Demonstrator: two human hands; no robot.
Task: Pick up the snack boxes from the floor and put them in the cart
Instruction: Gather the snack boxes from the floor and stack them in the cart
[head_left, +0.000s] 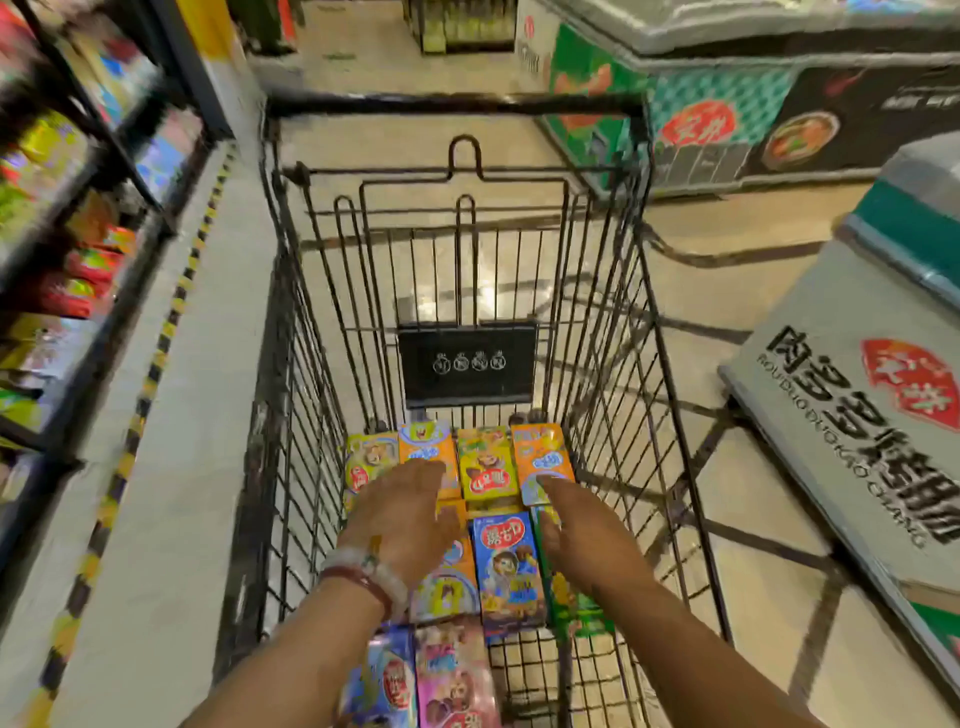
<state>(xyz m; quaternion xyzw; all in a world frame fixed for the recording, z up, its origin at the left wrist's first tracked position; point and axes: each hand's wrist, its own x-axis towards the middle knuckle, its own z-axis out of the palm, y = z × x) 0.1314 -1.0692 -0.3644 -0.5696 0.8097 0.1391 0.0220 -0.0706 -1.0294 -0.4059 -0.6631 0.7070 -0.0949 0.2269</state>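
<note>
Both hands are down inside the cart (670, 332), hovering right over the snack boxes that already cover its floor. The left hand (402, 512) has its fingers stretched out flat and relaxed, holding nothing, spread over an orange box (427, 447) and partly hiding the yellow box (366, 460) just to its left. There are a couple of bracelets (363, 571) on that wrist, one pale and beaded, one reddish.

The right hand (576, 530) is also loose and straight-fingered, not gripping anything. Its fingertips (545, 484) reach the near edge of another orange box (543, 457), though whether they actually touch it is hard to say with the blur. A green box (569, 597) stands on edge just under that hand, along the cart's right side.

Between the two hands sits a blue box (509, 566), and just beyond the fingertips of both is a yellow-green box (485, 462). Closer in, under the left forearm, a pink box (452, 675) and a blue-purple box (382, 675) lie side by side.

Out past the left arm there's a shelf (67, 218) of packaged goods. Off the right arm's side stands a chest freezer (852, 415).
</note>
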